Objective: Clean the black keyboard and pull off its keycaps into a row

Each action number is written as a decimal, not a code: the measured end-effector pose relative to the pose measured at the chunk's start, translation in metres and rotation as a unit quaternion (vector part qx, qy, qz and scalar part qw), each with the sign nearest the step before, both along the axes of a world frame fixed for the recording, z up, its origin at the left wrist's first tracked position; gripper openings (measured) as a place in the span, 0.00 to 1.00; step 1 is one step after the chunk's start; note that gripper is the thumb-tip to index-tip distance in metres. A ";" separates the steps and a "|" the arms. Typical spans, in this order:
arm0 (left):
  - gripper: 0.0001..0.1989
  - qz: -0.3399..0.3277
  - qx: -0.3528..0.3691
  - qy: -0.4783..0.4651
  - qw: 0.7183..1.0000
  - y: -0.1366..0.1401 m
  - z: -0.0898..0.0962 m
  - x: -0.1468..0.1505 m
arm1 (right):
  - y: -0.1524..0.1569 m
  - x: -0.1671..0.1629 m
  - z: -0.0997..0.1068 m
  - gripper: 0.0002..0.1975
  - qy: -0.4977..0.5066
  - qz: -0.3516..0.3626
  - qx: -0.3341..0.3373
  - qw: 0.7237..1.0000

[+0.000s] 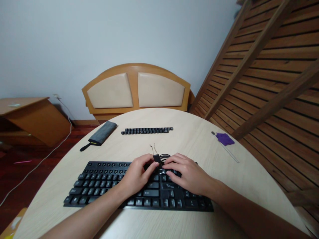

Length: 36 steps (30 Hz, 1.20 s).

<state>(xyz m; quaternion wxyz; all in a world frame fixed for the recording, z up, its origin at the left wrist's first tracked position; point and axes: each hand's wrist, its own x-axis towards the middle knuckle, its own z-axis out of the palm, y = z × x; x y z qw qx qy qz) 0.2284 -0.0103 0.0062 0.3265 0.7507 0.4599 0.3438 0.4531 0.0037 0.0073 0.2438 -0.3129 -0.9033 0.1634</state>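
Observation:
My left hand [139,172] is closed, thumb and forefinger pinching the black handle of a wire keycap puller [157,158]. Its two wire prongs point away from me, and its near end sits just above the keyboard. My right hand [185,171] rests over the keyboard's right part, with thumb and bent fingers around a small keycap-like piece near the puller's lower end; whether they grip it is unclear. Under both hands lies a black keyboard [99,183]. Its two far rows show bare switch sockets at the left, while the nearer rows carry caps.
Loose black keycaps [147,130] stand in two rows beyond the keyboard. A grey pouch [102,132] lies at the left, a purple cloth [225,138] and a thin brush [225,147] at the right. A coiled black cable [164,156] sits behind the keyboard on the round table [189,132].

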 end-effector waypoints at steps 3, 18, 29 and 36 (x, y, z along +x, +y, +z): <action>0.12 -0.016 0.017 0.014 1.000 0.000 0.001 0.000 | 0.000 0.000 0.000 0.12 -0.004 0.001 0.005 1.000; 0.09 -0.043 0.071 0.097 0.992 -0.007 0.001 0.003 | 0.000 -0.001 0.000 0.10 -0.005 -0.002 0.009 1.000; 0.10 -0.013 0.004 0.030 0.999 -0.005 0.003 0.005 | 0.001 -0.003 0.000 0.08 0.007 -0.017 -0.021 1.000; 0.10 -0.007 -0.026 -0.005 1.000 0.001 0.004 0.004 | 0.001 -0.003 0.001 0.08 0.001 -0.016 -0.031 0.999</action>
